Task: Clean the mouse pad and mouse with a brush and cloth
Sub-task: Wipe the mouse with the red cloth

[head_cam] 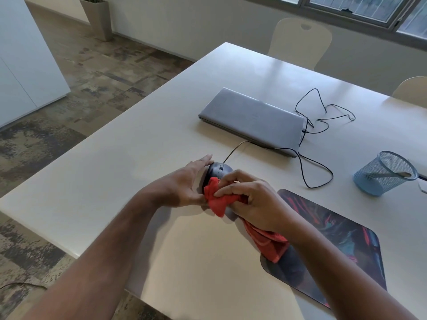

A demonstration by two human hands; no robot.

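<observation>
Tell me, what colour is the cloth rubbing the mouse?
Red; the cloth shows plainly in the head view, bunched in the right hand.

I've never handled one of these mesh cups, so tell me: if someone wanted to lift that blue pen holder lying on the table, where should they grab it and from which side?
Probably around its mesh wall near the middle, coming down from above. The blue pen holder lies tipped on its side on the table, mouth toward the right, so its round flank faces up and is unobstructed. Something slim lies inside; keep the mouth raised.

L hand (184, 181) flat, R hand (251, 199) clenched.
</observation>
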